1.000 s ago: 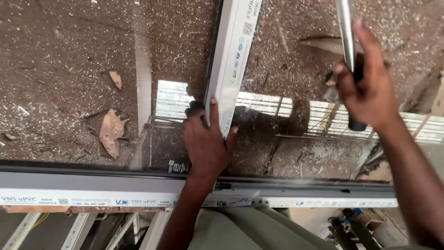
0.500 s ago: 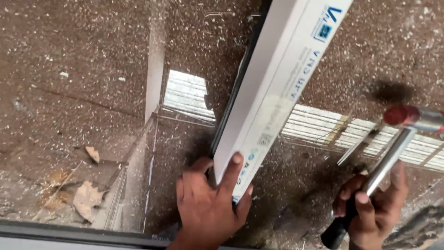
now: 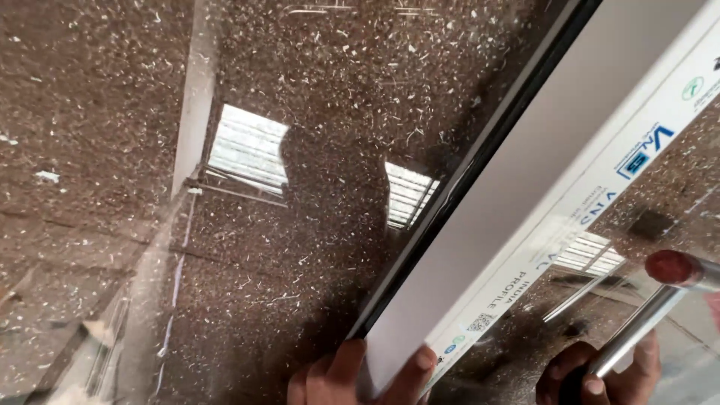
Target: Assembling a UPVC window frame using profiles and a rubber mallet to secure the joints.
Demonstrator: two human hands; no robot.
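Note:
A long white plastic profile bar with a black rubber edge lies slanted across a sheet of glass, running from the bottom middle to the top right. My left hand grips the bar's near end at the bottom edge of the view, fingers wrapped round it. My right hand at the bottom right holds a hammer by its shiny metal shaft; the red-faced head sits just right of the bar, a little above the glass.
The glass reflects a roof with bright slatted openings and my own dark outline. Under it shows a brown floor littered with white shavings. A pale strip runs down the left part.
The view has closed in and shifted up the glass; the bar now fills the right side. My hands have slid to the bottom edge, and the hammer head sits lower, near the bar.

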